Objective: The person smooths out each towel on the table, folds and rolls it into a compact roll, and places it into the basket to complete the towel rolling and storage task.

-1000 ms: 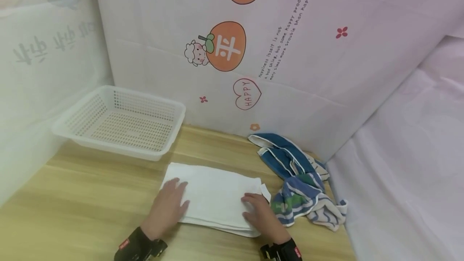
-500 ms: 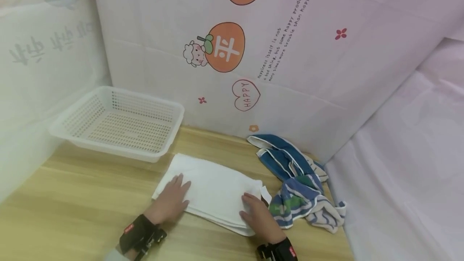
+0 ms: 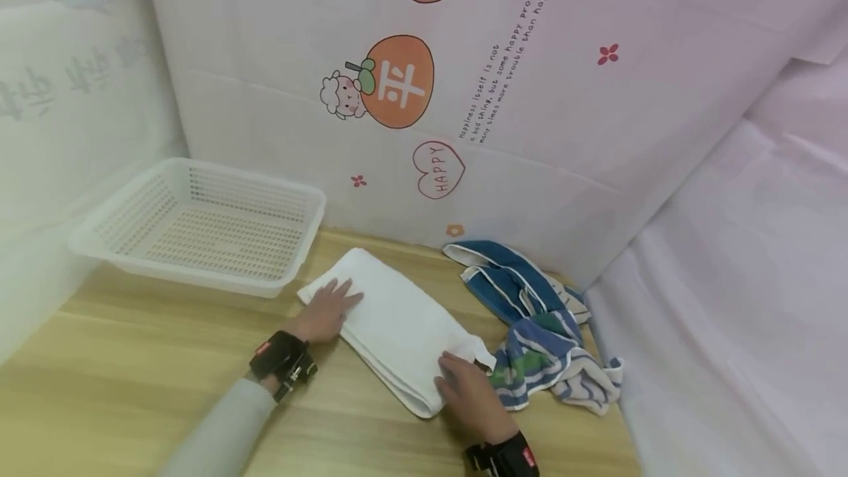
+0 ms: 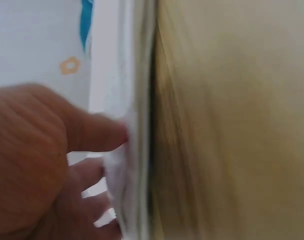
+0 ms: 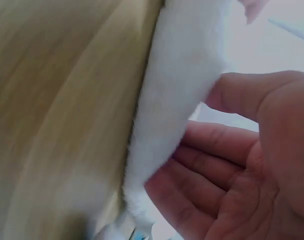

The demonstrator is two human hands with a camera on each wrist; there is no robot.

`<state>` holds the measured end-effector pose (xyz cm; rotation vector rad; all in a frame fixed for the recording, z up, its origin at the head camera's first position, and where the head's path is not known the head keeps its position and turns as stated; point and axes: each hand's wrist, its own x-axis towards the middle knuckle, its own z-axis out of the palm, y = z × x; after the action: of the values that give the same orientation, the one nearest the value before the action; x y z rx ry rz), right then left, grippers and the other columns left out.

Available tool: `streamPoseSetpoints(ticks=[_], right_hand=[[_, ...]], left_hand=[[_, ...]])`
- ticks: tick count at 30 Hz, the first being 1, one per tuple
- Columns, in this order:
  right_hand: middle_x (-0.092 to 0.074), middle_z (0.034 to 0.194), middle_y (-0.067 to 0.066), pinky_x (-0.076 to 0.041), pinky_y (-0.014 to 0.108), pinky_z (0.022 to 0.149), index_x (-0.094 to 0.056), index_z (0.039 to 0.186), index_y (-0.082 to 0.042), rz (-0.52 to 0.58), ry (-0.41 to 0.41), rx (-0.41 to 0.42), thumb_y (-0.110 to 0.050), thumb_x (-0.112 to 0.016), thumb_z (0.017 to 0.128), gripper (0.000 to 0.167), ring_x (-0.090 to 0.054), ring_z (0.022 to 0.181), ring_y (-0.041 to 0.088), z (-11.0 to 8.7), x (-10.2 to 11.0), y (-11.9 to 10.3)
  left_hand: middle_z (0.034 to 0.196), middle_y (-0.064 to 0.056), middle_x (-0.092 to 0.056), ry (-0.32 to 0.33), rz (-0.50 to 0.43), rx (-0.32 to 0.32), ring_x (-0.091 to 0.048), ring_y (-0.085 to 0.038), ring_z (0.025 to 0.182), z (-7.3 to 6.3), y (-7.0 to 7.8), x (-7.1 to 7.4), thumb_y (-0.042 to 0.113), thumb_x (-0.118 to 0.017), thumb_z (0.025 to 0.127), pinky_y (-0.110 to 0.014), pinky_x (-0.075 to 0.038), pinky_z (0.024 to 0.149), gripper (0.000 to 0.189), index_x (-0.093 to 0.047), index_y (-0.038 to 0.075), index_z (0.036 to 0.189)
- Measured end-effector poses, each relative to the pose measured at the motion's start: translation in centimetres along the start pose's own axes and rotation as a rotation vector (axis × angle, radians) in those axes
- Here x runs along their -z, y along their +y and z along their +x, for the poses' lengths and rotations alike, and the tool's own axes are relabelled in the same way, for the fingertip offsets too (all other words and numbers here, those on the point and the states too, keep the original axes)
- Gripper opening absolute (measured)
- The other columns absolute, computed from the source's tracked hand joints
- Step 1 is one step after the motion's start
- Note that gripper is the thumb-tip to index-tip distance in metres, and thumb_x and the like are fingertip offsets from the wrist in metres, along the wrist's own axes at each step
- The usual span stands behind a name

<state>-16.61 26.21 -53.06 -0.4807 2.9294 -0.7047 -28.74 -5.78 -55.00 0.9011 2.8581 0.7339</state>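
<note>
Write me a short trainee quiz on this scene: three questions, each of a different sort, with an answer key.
1. True or false: the left hand rests on the white cloth.
2. Fill the gap: seen from the person's side, the white basket stands to the ____ of the crumpled towel pile.
3. Multiple choice: where does the crumpled towel pile lie?
A. Inside the white basket
B. Under the left hand
C. To the right of the white cloth

Key: 1. True. 2. Left. 3. C.
</note>
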Motion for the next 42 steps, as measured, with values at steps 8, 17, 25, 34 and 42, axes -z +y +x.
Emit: streamPoseSetpoints(ticks=[8,17,25,34,42], right_hand=[[-0.074,0.106,0.009,-0.058,0.039,0.086,-0.073,0.109,-0.004,-0.145,0.009,0.116,-0.018,-0.071,0.094,0.020,-0.070,0.099,0.023,-0.4,-0.5,-3.3],[-0.070,0.109,0.009,-0.054,0.033,0.083,-0.071,0.097,-0.015,-0.227,-0.115,0.213,-0.018,-0.081,0.085,0.016,-0.064,0.093,0.019,-0.7,-0.8,-5.2],[-0.058,0.084,-0.006,-0.044,0.021,0.069,-0.077,0.092,-0.013,-0.218,-0.075,0.299,-0.001,-0.077,0.076,0.021,-0.050,0.075,0.006,0.0,-1.2,-5.8],[-0.058,0.073,-0.008,-0.044,0.022,0.063,-0.069,0.088,-0.012,-0.200,-0.041,0.283,-0.002,-0.062,0.094,0.014,-0.052,0.068,0.003,1.2,-2.5,-7.1],[-0.063,0.080,-0.005,-0.048,0.027,0.064,-0.063,0.094,-0.014,-0.180,-0.075,0.258,-0.003,-0.059,0.094,0.012,-0.059,0.072,0.008,1.2,-3.6,-7.7]], left_hand=[[0.146,-0.036,-0.045,0.258,-0.004,0.048,-0.040,-0.055,0.137,3.1,0.4,-0.2,-0.004,-0.058,0.092,-0.060,-0.032,0.117,0.042,-0.055,-0.010,0.134],[0.108,-0.011,-0.068,0.255,-0.087,-0.047,-0.064,-0.028,0.102,-0.8,4.8,-0.8,0.010,-0.070,0.093,-0.044,-0.056,0.091,0.016,-0.072,0.005,0.109],[0.088,0.005,-0.067,0.121,-0.165,-0.185,-0.064,-0.009,0.082,-5.3,8.8,-1.4,0.015,-0.070,0.095,-0.028,-0.056,0.076,0.005,-0.073,0.012,0.093],[0.098,0.006,-0.065,0.097,-0.143,-0.195,-0.062,-0.007,0.090,-8.5,10.3,-3.2,0.020,-0.072,0.094,-0.027,-0.056,0.081,0.014,-0.072,0.012,0.105],[0.097,-0.005,-0.071,0.209,-0.077,-0.123,-0.068,-0.021,0.090,-9.6,10.1,-3.5,0.002,-0.062,0.095,-0.038,-0.058,0.083,0.013,-0.069,0.004,0.106]])
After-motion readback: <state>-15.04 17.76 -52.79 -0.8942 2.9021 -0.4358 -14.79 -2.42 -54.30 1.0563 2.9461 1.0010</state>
